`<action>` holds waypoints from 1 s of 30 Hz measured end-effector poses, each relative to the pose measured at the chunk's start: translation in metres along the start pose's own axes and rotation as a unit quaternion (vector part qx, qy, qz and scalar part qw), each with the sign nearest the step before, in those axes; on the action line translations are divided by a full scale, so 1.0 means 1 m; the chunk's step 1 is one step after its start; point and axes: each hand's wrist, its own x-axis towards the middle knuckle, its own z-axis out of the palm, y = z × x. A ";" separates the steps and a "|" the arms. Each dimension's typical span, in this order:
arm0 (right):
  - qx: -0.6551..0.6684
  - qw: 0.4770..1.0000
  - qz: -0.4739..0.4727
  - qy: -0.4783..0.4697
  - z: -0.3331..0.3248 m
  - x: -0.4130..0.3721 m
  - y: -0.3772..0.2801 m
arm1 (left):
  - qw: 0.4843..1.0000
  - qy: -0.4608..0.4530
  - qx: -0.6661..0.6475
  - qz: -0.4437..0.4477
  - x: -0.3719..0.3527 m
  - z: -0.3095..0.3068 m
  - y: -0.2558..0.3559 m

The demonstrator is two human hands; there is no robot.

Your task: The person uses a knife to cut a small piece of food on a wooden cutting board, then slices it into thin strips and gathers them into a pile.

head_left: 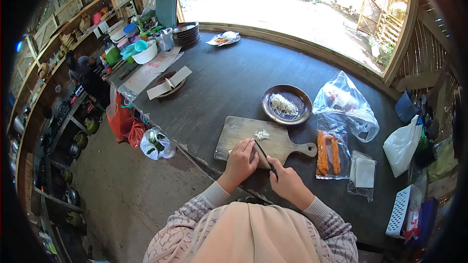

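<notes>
A wooden cutting board (232,134) with a handle lies near the table's front edge. My right hand (291,186) grips a knife (262,149), its blade slanting up-left over the board. Beside the blade my left hand (240,159) rests on the board with fingers drawn together; whatever lies under them is hidden. Just beyond the knife tip sits a small pile of pale, thin shreds (262,135). Behind the board stands a dark round plate (267,108), with a larger heap of similar white shreds (284,104) on it.
Right of the board lie a plastic pack of orange sticks (335,158), a clear bag (347,102) and a small white packet (362,171). Stacked plates (186,35) stand at the back left. Bags (122,117) hang off the left edge. A person (90,78) is farther left.
</notes>
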 end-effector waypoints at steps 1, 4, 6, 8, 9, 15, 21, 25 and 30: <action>-0.003 1.000 -0.001 0.002 0.000 0.000 0.000 | 1.000 0.000 0.000 -0.001 0.000 0.000 0.000; -0.010 1.000 -0.006 0.004 0.000 0.000 0.000 | 1.000 0.004 0.000 -0.002 0.000 0.000 0.000; -0.014 1.000 -0.006 0.004 0.001 0.000 0.002 | 1.000 0.006 -0.001 -0.004 0.000 0.000 0.000; 0.000 1.000 -0.012 0.010 0.000 -0.001 0.000 | 1.000 0.006 -0.004 -0.006 0.000 0.001 0.000; 0.007 1.000 -0.014 0.013 -0.002 -0.001 -0.001 | 1.000 0.006 -0.003 -0.006 0.000 0.001 0.000; -0.019 1.000 0.007 -0.007 -0.005 0.000 -0.002 | 1.000 -0.005 -0.008 -0.012 0.001 -0.001 0.000; -0.068 0.998 0.011 -0.003 -0.006 0.002 -0.008 | 1.000 -0.002 -0.005 -0.009 0.000 0.002 0.000; -0.083 0.996 0.013 -0.009 -0.005 0.006 -0.006 | 1.000 -0.003 0.003 -0.007 0.001 0.001 0.001; -0.072 0.997 0.022 -0.025 -0.009 0.009 -0.008 | 1.000 -0.004 0.008 -0.003 0.000 0.002 0.000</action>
